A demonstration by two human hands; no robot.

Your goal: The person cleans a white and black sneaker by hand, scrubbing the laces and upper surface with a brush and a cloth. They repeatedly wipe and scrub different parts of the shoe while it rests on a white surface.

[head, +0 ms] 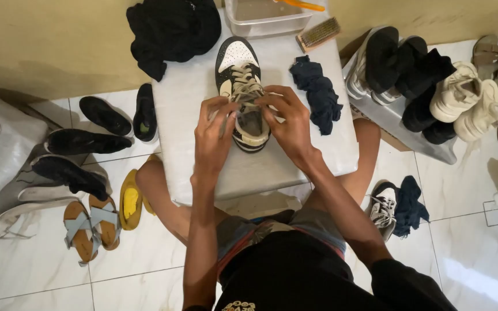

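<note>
Both hands are closed in a pinch on the laces of a black-and-white sneaker (242, 92): the left hand (213, 133) has its fingertips drawn together on the lace at the near left of the shoe's opening, and the right hand (288, 122) curls its fingers tight on the lace at the near right, so that each grip is clamped on lace rather than on the shoe's body. The laces (245, 86) look thin, limp and a little grubby; they would likely slide and twist easily, so a fingertip pinch near the eyelets seems the surest hold. The sneaker itself appears light, with a soft upper and a stiff rubber sole, and it could probably be steadied by the heel collar or the sides of the sole. It lies flat on its sole in the middle of a small white desk (191, 98), toe pointing away from the person, heel just under the hands. A dark blue cloth (318, 92) lies just right of it, a black garment (171, 29) at the far left corner, a brush (318, 33) and a clear tub (266, 17) at the far edge. Shoes and sandals lie about on the tiled floor (468, 242) on both sides.
</note>
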